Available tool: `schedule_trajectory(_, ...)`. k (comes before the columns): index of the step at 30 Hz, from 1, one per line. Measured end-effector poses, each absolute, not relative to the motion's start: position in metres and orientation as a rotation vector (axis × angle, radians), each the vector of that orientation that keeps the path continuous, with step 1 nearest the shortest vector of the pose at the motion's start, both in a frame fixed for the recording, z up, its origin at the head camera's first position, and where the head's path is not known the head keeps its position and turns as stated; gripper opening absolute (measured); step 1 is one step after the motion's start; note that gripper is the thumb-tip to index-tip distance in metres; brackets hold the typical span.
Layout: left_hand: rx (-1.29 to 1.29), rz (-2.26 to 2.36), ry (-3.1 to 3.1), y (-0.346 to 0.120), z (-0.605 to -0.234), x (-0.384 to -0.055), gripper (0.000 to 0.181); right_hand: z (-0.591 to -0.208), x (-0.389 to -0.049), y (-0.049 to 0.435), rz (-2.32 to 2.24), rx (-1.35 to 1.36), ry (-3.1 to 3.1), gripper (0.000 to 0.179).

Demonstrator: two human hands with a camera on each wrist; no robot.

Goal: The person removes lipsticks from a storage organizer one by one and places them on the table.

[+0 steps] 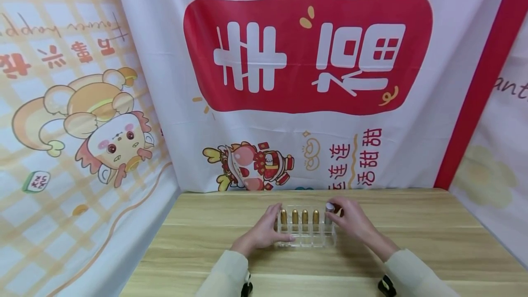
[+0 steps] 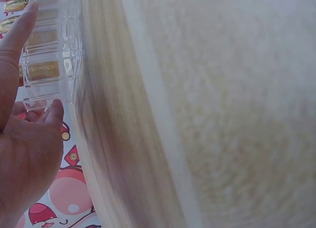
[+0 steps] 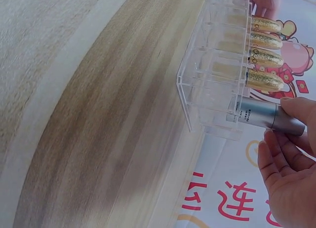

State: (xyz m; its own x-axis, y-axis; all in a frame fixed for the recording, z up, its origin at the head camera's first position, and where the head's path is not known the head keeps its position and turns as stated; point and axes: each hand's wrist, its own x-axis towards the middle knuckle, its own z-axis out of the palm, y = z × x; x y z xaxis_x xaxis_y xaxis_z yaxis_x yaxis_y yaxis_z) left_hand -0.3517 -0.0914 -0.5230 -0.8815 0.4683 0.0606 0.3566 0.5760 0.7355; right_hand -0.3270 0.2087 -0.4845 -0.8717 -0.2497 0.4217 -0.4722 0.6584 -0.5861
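Observation:
A clear plastic lipstick organizer (image 1: 306, 243) stands on the table, its back row holding several gold bullet-shaped lipsticks (image 1: 305, 217). My left hand (image 1: 263, 232) grips the organizer's left end, thumb along the front and fingers at the side. In the left wrist view the organizer (image 2: 66, 45) shows between that thumb and the fingers. With thumb and fingertips, my right hand (image 1: 354, 220) pinches the top of a silver cosmetic tube (image 3: 261, 112) with small dark print. The tube's lower end is in the right-end slot of the back row, beside the gold lipsticks (image 3: 266, 40); whether it touches the bottom I cannot tell.
The wood-grain table (image 1: 198, 260) spreads around the organizer. Behind it hangs a white cloth (image 1: 165, 58) with a red panel and cartoon prints. Another printed cloth (image 1: 41, 223) covers the left side, and a pale cloth (image 1: 495, 196) the right.

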Motion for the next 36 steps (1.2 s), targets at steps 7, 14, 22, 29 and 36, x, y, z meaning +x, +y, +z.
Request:
schedule_trajectory(7, 0.714, 1.185, 2.667, -0.092, -0.520, -0.351, 0.116, -0.482, -0.327, 0.209, 1.036, 0.576, -2.556, 0.019)
schedule_trajectory(14, 0.698, 1.189, 2.663, -0.092, -0.523, -0.354, 0.118, -0.480, -0.326, 0.209, 1.042, 0.564, -2.560, 0.018)
schedule_trajectory(22, 0.695, 1.203, 2.657, -0.091, -0.525, -0.354, 0.118, -0.477, -0.325, 0.208, 1.039, 0.549, -2.584, 0.018)
schedule_trajectory(29, 0.688, 1.202, 2.656, -0.091, -0.523, -0.353, 0.117, -0.475, -0.326, 0.209, 1.040, 0.542, -2.609, 0.018)
schedule_trajectory(36, 0.691, 1.201, 2.653, -0.091, -0.523, -0.354, 0.117, -0.472, -0.325, 0.209, 1.041, 0.533, -2.615, 0.018)
